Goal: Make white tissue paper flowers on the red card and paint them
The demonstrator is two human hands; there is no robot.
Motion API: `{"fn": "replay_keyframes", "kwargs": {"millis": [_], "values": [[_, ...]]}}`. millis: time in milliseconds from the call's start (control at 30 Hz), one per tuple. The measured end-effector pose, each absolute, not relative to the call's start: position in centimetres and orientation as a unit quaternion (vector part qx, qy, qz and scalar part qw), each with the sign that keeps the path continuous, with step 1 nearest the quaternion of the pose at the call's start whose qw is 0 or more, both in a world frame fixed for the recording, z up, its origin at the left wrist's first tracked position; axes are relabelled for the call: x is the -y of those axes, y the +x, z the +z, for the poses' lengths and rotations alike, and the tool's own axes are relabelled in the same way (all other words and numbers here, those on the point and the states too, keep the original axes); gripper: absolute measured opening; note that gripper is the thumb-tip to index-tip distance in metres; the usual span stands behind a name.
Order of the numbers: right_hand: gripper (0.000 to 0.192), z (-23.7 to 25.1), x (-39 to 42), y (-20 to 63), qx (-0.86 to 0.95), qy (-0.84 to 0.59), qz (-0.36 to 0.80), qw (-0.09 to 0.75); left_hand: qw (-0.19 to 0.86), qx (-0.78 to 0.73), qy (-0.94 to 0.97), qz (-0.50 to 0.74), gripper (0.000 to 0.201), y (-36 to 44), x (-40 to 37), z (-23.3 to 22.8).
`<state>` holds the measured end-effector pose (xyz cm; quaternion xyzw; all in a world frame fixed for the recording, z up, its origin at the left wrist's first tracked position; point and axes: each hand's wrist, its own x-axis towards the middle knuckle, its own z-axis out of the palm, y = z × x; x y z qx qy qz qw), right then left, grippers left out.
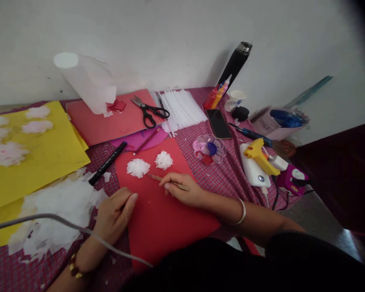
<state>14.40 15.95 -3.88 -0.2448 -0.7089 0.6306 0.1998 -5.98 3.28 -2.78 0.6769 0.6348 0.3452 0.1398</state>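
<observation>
My right hand (182, 190) holds a slim wooden paintbrush (185, 187) in a pinch, over a red sheet of paper (158, 211). Its fine tip points at a fluffy white paper flower (138, 168) and ends close to its edge. A second, smaller white flower (164, 160) lies just to the right on the same sheet. My left hand (117, 209) rests at the sheet's left edge, fingers curled in and thumb lying alongside; nothing shows in it. A clear flower-shaped palette (220, 151) with pink, red and blue paint sits beyond my right hand.
Torn white tissue (61, 202) and yellow sheets (48, 162) with pale flowers lie left. A black marker (108, 163), scissors (149, 110), phone (218, 123), paint bottles (215, 97), paper cup (235, 100) and yellow glue gun (258, 156) surround the sheet. A grey cable (79, 228) crosses the left forearm.
</observation>
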Motion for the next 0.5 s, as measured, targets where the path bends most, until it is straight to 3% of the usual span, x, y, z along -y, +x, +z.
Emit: {"fn": "replay_keyframes", "kwargs": {"millis": [500], "values": [[0.014,-3.72,-16.01,14.15,0.715,-0.268,0.62,0.18,0.153,-0.637,0.667,0.356,0.03,-6.01,-3.69,-2.49]]}}
